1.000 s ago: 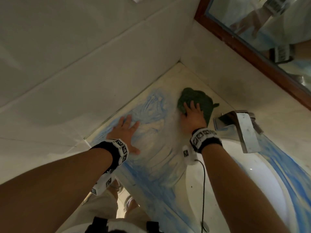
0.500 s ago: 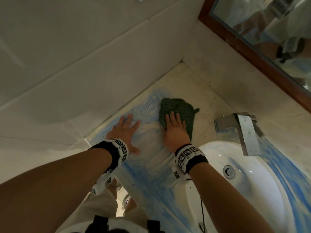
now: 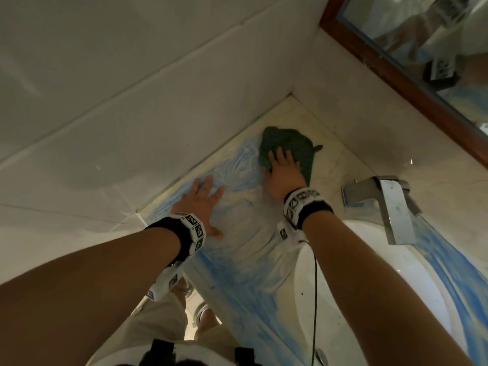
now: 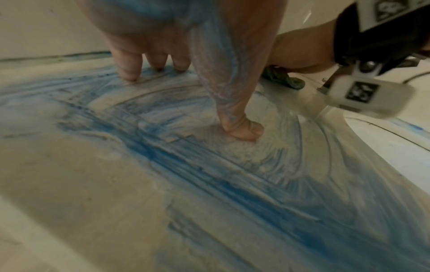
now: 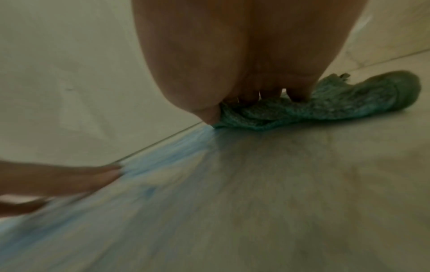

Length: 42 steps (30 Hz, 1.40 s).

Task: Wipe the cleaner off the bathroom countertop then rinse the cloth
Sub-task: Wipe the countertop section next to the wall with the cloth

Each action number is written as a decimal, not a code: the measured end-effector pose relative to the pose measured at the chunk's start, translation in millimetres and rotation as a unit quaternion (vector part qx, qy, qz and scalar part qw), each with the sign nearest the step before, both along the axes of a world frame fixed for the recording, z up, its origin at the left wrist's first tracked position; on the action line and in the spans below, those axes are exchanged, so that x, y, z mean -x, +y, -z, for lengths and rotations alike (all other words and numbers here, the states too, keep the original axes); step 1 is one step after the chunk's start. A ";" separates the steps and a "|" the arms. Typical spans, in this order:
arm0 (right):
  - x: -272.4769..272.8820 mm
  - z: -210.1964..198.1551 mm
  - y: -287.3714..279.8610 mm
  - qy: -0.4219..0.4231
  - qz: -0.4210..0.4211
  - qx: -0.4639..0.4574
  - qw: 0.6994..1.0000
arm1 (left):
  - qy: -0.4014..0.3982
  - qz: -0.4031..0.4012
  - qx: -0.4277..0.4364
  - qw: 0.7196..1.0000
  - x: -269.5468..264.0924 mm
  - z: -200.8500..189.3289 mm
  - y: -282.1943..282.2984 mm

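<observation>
Fingers (image 3: 280, 157) of our right hand (image 3: 284, 175) lie straight and flat on the green cloth (image 3: 293, 149), pressing it down on the countertop (image 3: 335, 165) near the back corner where two walls meet. Our thumb sits at the cloth's left edge; whether it curls under the fabric we cannot tell. From the right wrist view the palm hides most of the fingers, only the tips show on the cloth (image 5: 325, 104), and that view is blurred. Part of the cloth sticks out beyond and to the right of our fingertips, with a small tail toward the faucet (image 3: 388, 204).

Our left hand (image 3: 200, 204) is spread wide and flat on the countertop, holding nothing, well to the left of the cloth. In the left wrist view the fingers (image 4: 126, 64) and thumb touch the surface amid blue cleaner (image 4: 186, 165) streaks, and only a scrap of cloth (image 4: 284, 79) peeks out behind the thumb. Blue cleaner (image 3: 237, 276) smears cover the countertop between and in front of our hands and run along the far side of the sink (image 3: 396, 299). Stone around the cloth looks mostly bare.

Our right forearm covers much of the sink, so its drain is hidden. Mirror (image 3: 435, 48) at upper right is cut off; reflections there are too muddled to read.
</observation>
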State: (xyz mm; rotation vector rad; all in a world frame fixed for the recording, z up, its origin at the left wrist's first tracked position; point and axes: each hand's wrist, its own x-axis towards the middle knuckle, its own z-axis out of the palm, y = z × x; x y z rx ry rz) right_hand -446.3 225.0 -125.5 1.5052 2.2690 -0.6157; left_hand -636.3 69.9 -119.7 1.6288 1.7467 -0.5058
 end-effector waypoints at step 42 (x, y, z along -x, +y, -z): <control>35.7 3.3 36.1 -0.006 -0.002 -0.018 1.000 | 0.005 0.009 -0.001 1.000 0.4 -6.4 2.9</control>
